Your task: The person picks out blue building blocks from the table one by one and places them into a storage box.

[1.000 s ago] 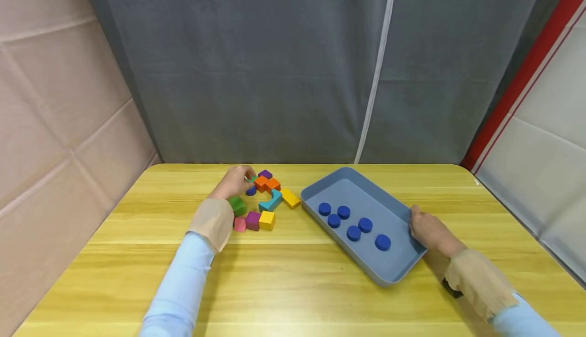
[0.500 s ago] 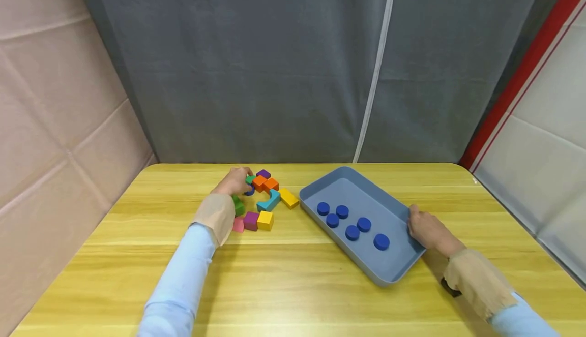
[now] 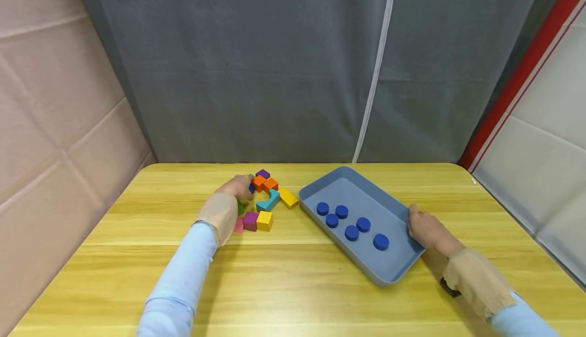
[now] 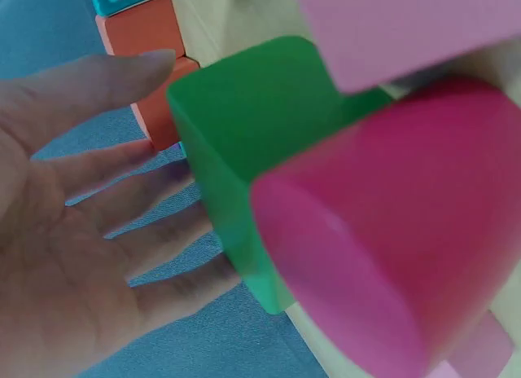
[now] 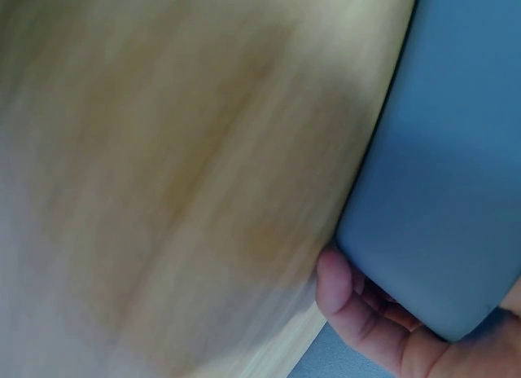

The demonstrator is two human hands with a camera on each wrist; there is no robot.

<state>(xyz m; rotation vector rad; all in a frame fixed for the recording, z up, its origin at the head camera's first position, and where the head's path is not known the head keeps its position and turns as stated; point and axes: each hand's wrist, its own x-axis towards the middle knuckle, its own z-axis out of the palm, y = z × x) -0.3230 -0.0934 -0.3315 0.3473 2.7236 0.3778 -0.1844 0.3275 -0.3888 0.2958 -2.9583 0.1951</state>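
On the left of the head view my left hand (image 3: 237, 187) is low over a group of coloured toy blocks. In the left wrist view its fingers (image 4: 138, 195) are spread and fairly straight, thumb apart, beside a green block (image 4: 252, 125) and a pink rounded block (image 4: 407, 215). A small blue piece (image 3: 251, 188) shows at the fingertips, mostly hidden by the hand. My right hand (image 3: 430, 230) grips the right-hand short end of a grey-blue tray (image 3: 380, 194), fingers curled at its edge in the right wrist view. Several blue discs (image 3: 351, 233) lie inside the tray.
Around the left hand lie two orange blocks (image 3: 270, 184), a turquoise arch (image 3: 268, 201), a yellow slab (image 3: 288, 198), a purple block (image 3: 250, 221) and a yellow cube (image 3: 264, 220). A grey curtain (image 3: 256, 72) hangs behind the wooden table (image 3: 284, 286).
My left hand has come slightly nearer and lower, covering more of the blue piece and the green blocks. The right hand and tray hold still; the whole view has shifted slightly.
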